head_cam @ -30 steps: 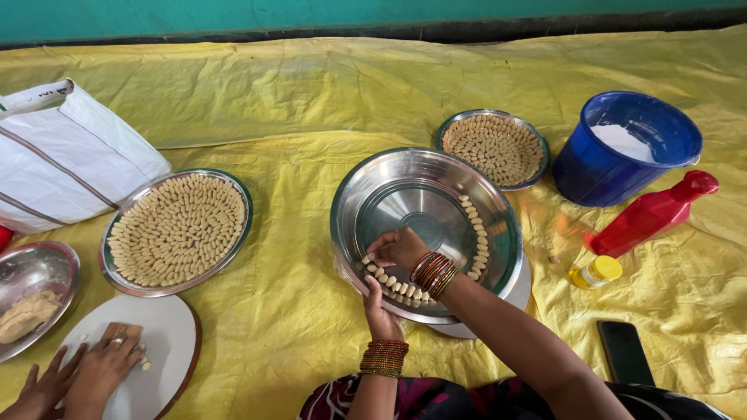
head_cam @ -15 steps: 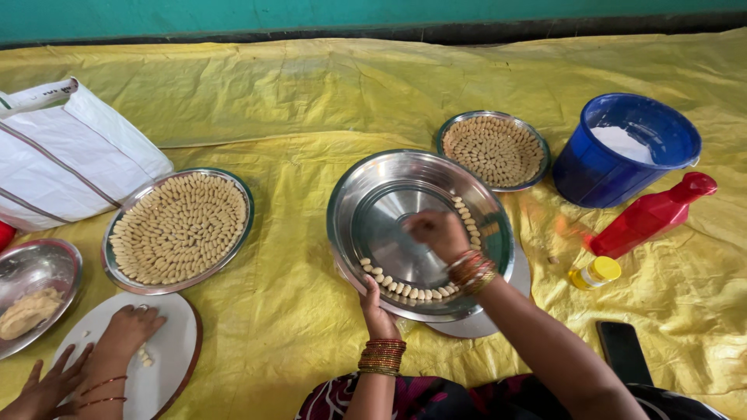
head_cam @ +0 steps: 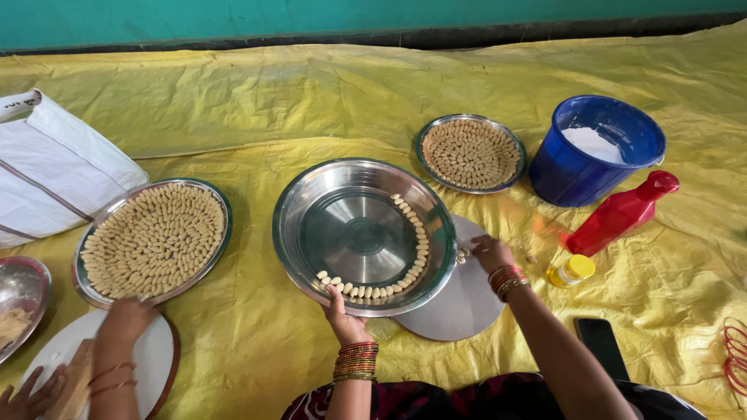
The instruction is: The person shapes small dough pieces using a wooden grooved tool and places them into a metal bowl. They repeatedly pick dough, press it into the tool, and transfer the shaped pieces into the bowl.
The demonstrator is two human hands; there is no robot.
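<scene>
Left hand point(head_cam: 341, 313), low centre of frame: fingers curled over near rim of steel plate point(head_cam: 363, 236), pinching it. Right hand point(head_cam: 489, 252), just right of plate: fingertips together on small dough pieces point(head_cam: 462, 253) at edge of round board point(head_cam: 464, 295). Curved row of pieces point(head_cam: 389, 286) along plate's lower right wall. Filled tray point(head_cam: 152, 240) at left, smaller filled tray point(head_cam: 470, 152) and blue bucket point(head_cam: 597, 149) upper right.
</scene>
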